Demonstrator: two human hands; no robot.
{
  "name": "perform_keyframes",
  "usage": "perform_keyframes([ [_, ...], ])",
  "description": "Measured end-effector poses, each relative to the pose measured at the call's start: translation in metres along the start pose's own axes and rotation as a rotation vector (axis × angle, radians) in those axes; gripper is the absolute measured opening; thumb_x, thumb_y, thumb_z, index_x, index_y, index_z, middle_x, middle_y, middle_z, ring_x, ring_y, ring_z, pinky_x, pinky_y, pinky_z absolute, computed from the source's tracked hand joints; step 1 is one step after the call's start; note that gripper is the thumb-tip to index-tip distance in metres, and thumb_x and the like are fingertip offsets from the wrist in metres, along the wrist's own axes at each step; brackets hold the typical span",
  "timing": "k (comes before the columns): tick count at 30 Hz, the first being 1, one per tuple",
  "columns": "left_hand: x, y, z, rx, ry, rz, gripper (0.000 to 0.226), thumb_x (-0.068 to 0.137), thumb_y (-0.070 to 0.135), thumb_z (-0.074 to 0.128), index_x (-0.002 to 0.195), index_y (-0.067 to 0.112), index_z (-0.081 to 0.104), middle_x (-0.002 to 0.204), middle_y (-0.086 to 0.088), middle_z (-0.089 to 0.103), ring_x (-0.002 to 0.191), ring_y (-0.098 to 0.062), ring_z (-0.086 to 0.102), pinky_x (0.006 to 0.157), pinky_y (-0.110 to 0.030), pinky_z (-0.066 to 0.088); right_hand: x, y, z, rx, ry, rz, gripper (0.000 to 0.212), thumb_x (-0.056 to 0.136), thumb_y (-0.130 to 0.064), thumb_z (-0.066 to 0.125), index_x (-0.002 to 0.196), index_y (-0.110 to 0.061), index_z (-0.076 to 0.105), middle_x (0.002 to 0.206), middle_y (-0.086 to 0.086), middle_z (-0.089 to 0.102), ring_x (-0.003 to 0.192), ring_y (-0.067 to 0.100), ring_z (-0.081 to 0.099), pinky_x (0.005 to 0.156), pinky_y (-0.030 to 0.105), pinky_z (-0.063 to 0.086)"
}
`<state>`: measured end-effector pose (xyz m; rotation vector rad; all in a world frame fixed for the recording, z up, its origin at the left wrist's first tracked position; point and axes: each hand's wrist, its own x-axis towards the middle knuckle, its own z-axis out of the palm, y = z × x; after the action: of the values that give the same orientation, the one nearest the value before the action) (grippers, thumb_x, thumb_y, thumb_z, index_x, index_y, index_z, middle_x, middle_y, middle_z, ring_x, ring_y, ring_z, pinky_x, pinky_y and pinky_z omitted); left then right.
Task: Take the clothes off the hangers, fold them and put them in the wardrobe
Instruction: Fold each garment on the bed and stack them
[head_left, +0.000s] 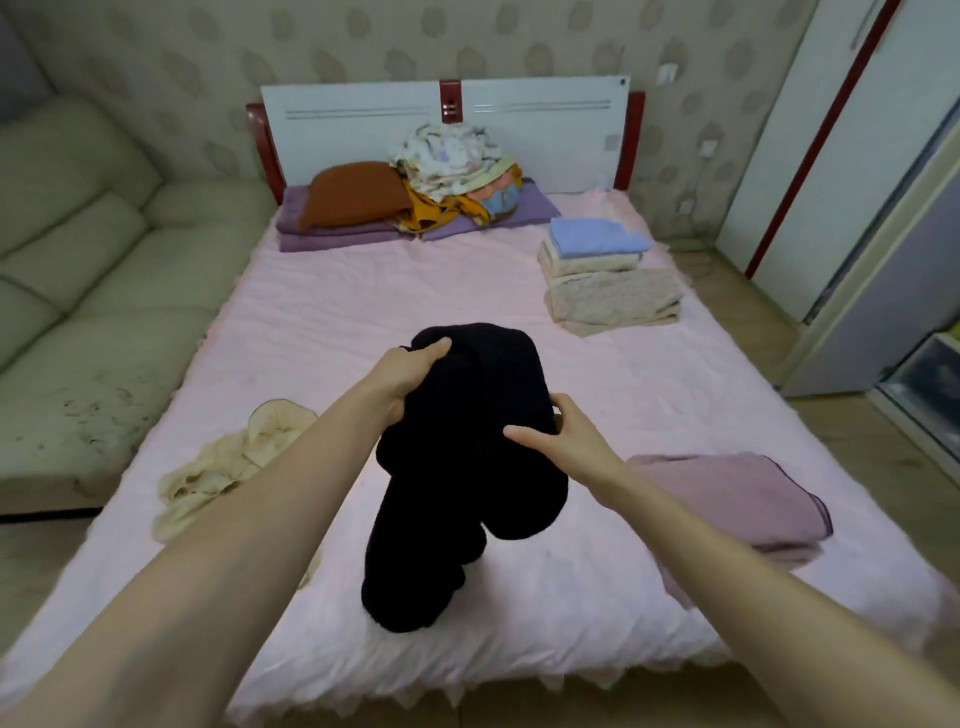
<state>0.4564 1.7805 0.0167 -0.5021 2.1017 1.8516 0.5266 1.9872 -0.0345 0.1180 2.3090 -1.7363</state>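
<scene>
While both bare forearms were stretched forward from the bottom corners of the frame, a black garment (467, 467) was held up at the centre of the picture, above the pink bed (322, 312). The left hand (402, 382) was curled over the garment's upper left edge, its fingers hooked into the cloth in a narrow grip. The right hand (558, 434) was closed on the garment's right side, thumb towards the camera and fingers wrapped behind. The garment hung bunched in thick folds, its lower end touching the bed.

One stack of folded clothes (608, 275) was seen at the right of the bed: a blue piece on top and beige ones beneath, whose exact number could not be told. One crumpled cream garment (218, 467) lay at lower left, partly hidden by the left forearm. One folded mauve cloth (737, 499) lay at lower right. At the headboard (358, 130), one rust-coloured pillow (353, 192) and one heap of patterned bedding (457, 166) were seen on purple cloth. One pale sofa (83, 249) filled the left side, and a wardrobe door (852, 182) stood at upper right.
</scene>
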Motion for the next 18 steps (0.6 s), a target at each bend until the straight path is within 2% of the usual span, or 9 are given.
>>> perform_keyframes([
  [3, -0.014, 0.003, 0.006, 0.07, 0.033, 0.091, 0.049, 0.092, 0.046, 0.058, 0.112, 0.001, 0.058, 0.104, -0.011, 0.066, 0.092, -0.025, 0.065, 0.072, -0.031, 0.05, 0.002, -0.004, -0.003, -0.042, 0.241, -0.079, 0.018, 0.088, -0.021, 0.063, 0.101, -0.009, 0.06, 0.094, 0.002, 0.067, 0.092, 0.022, 0.066, 0.072, 0.03, 0.051],
  [5, -0.026, 0.004, -0.004, 0.259, 0.109, 0.189, 0.041, 0.097, 0.044, 0.05, 0.087, 0.005, 0.057, 0.082, -0.006, 0.06, 0.077, -0.022, 0.058, 0.06, -0.029, 0.042, -0.001, -0.012, -0.01, -0.044, 0.343, -0.124, 0.012, 0.091, -0.015, 0.052, 0.094, -0.005, 0.059, 0.086, 0.007, 0.065, 0.084, 0.027, 0.062, 0.066, 0.033, 0.046],
  [7, -0.034, 0.001, -0.023, 0.523, 0.234, 0.265, 0.046, 0.101, 0.036, 0.043, 0.065, 0.008, 0.046, 0.067, -0.005, 0.05, 0.071, -0.026, 0.05, 0.057, -0.031, 0.033, -0.008, -0.019, -0.016, -0.103, 0.405, -0.163, 0.008, 0.092, -0.011, 0.047, 0.088, -0.007, 0.052, 0.079, 0.004, 0.058, 0.078, 0.025, 0.054, 0.063, 0.035, 0.039],
  [9, -0.034, -0.006, -0.043, 0.768, 0.351, 0.302, 0.037, 0.1, 0.025, 0.042, 0.072, 0.003, 0.05, 0.076, -0.01, 0.052, 0.082, -0.031, 0.053, 0.066, -0.03, 0.034, -0.013, -0.023, -0.02, -0.146, 0.452, -0.173, 0.007, 0.093, -0.011, 0.045, 0.087, -0.011, 0.048, 0.079, 0.001, 0.055, 0.081, 0.025, 0.053, 0.068, 0.036, 0.038],
  [11, -0.039, -0.013, -0.057, 0.878, 0.374, 0.317, 0.018, 0.095, 0.02, 0.049, 0.091, 0.005, 0.057, 0.091, -0.01, 0.055, 0.089, -0.029, 0.052, 0.074, -0.03, 0.038, -0.018, -0.031, -0.017, -0.159, 0.458, -0.183, 0.008, 0.094, -0.011, 0.044, 0.094, -0.007, 0.051, 0.089, 0.006, 0.059, 0.088, 0.028, 0.056, 0.075, 0.039, 0.042],
  [13, -0.048, -0.017, -0.058, 0.875, 0.277, 0.325, 0.022, 0.091, 0.022, 0.058, 0.106, 0.007, 0.061, 0.103, -0.008, 0.061, 0.097, -0.027, 0.056, 0.08, -0.029, 0.041, -0.018, -0.04, -0.009, -0.188, 0.444, -0.204, 0.015, 0.095, -0.012, 0.045, 0.103, -0.002, 0.054, 0.099, 0.013, 0.062, 0.094, 0.031, 0.056, 0.083, 0.043, 0.045],
  [16, -0.081, -0.028, -0.042, 0.765, -0.038, 0.309, 0.047, 0.083, 0.034, 0.073, 0.121, 0.009, 0.06, 0.109, -0.005, 0.066, 0.098, -0.018, 0.061, 0.081, -0.023, 0.043, -0.022, -0.058, 0.011, -0.166, 0.439, -0.206, 0.019, 0.096, -0.013, 0.047, 0.109, -0.001, 0.054, 0.105, 0.014, 0.061, 0.097, 0.03, 0.055, 0.087, 0.042, 0.045],
  [18, -0.103, -0.044, -0.026, 0.715, -0.224, 0.266, 0.07, 0.075, 0.045, 0.079, 0.132, 0.014, 0.052, 0.116, -0.002, 0.063, 0.104, -0.015, 0.06, 0.089, -0.024, 0.045, -0.024, -0.07, 0.021, -0.103, 0.457, -0.186, 0.019, 0.097, -0.015, 0.048, 0.108, -0.001, 0.055, 0.104, 0.013, 0.06, 0.097, 0.029, 0.056, 0.085, 0.04, 0.046],
])
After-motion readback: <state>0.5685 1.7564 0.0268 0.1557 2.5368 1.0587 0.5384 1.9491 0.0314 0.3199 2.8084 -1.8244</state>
